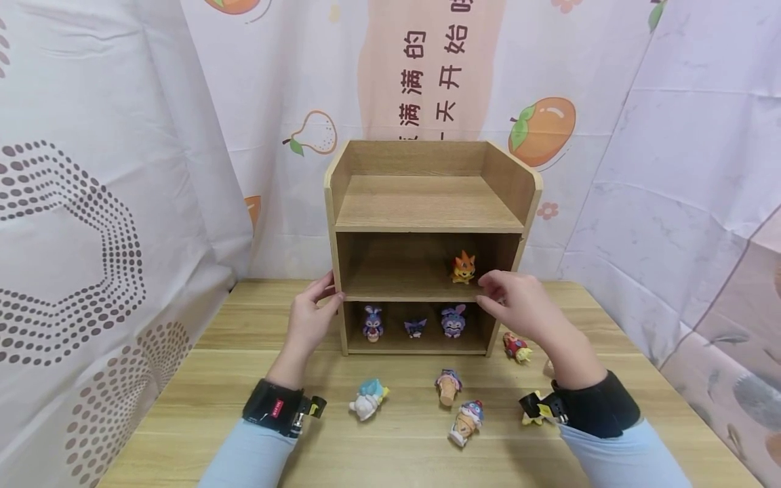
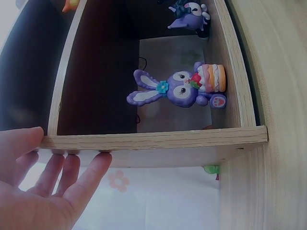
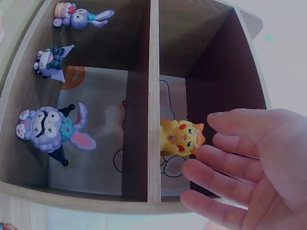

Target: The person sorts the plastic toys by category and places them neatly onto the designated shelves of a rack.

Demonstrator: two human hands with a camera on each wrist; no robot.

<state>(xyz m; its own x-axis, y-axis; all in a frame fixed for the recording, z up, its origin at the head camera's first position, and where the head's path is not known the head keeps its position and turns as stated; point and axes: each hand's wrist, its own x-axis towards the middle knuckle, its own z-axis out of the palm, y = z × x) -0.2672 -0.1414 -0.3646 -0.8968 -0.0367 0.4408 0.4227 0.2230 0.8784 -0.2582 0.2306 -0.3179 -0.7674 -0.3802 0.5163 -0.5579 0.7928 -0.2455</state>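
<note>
A small wooden shelf (image 1: 427, 203) stands on the table. My left hand (image 1: 311, 312) grips its left side panel, with the thumb at the front edge and the fingers along the outer face. My right hand (image 1: 518, 301) is at the right of the middle compartment, fingers loosely bent and holding nothing. Close by its fingertips stands a yellow figurine with orange on its head (image 3: 180, 136). Along the lower compartment are a purple rabbit figurine with a cake (image 2: 184, 88), a small dark-and-purple figurine (image 1: 415, 328) and a fluffy purple rabbit figurine (image 3: 45, 127).
In front of the shelf lie a white-and-blue figurine (image 1: 369, 398) and two ice-cream-cone figurines, one purple-topped (image 1: 448, 388) and one blue-topped (image 1: 467, 421). A red-and-yellow figurine (image 1: 516, 347) lies right of the shelf. A yellow piece (image 1: 532, 419) shows partly behind the right wrist camera.
</note>
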